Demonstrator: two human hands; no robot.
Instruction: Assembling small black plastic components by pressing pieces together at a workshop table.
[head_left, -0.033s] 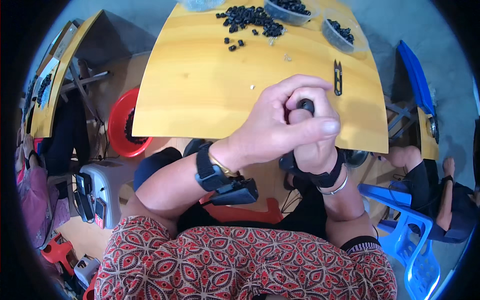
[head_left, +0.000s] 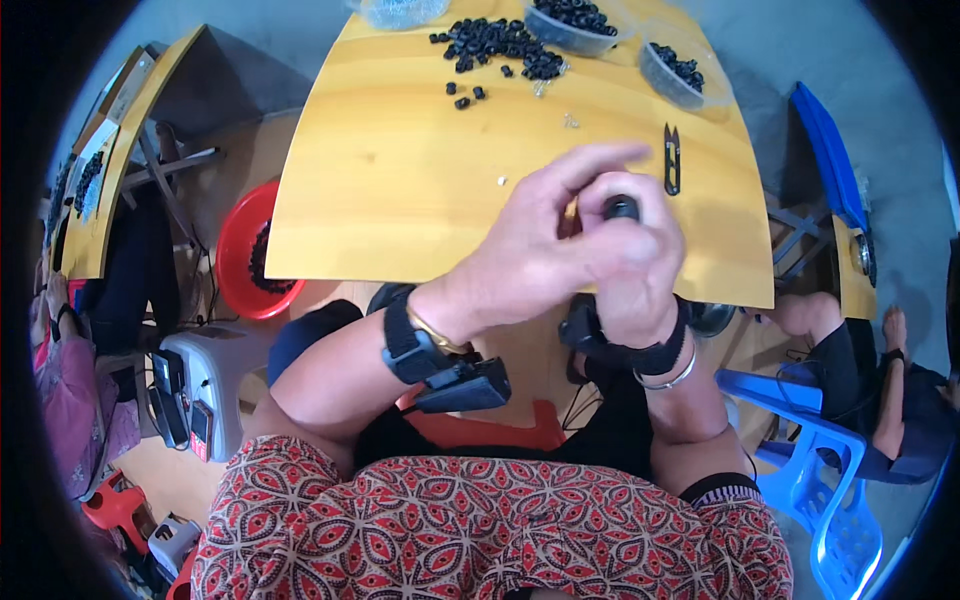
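Note:
Above the near right of the wooden table, both my hands are pressed together around a small black rounded part (head_left: 622, 208). My right hand (head_left: 655, 225) is closed, its index finger curled around that part. My left hand (head_left: 545, 235) laps over the right one from the left side. Its thumb, smeared by motion, presses close below the black part, and its index finger stretches out above. The other left fingers are hidden, so what they grip does not show. Thread snips (head_left: 672, 160) lie on the table just beyond my right hand.
On the table (head_left: 370, 200), a heap of small black parts (head_left: 495, 42) lies at the far side. Clear plastic tubs (head_left: 685, 90) of similar parts stand at the back right. A red basin (head_left: 235, 265) is at lower left, a blue plastic chair (head_left: 825, 470) at right. People sit on both sides.
My left index finger has lifted and straightened away from the right hand. The left thumb has shifted slightly and is blurred. The black part shows a little more to the right.

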